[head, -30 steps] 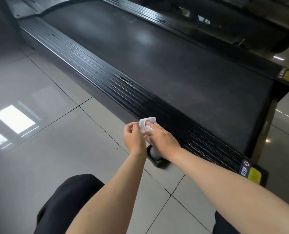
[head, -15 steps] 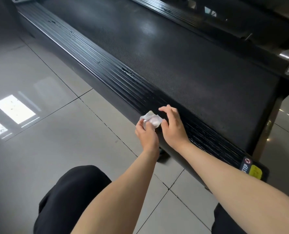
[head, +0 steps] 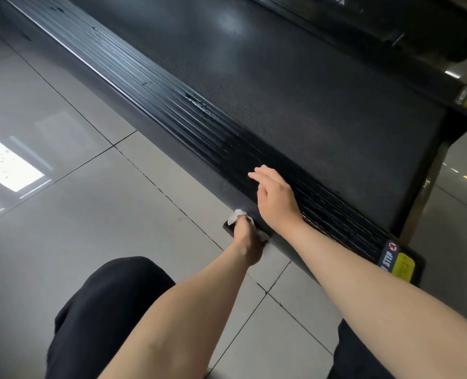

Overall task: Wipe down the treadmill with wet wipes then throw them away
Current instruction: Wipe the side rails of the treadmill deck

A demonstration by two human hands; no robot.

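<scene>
Wet wipe (head: pixel 237 215) bunched in left hand (head: pixel 246 237) beside treadmill (head: pixel 309 105).

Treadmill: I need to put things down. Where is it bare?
Bare: the floor left of the side rail, and the belt beyond the right hand. Crowded: beside the rail where the left hand holds the wipe.

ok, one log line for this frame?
left hand grips crumpled white wet wipe | right hand open over black ribbed treadmill rail | stage: wiping
</scene>
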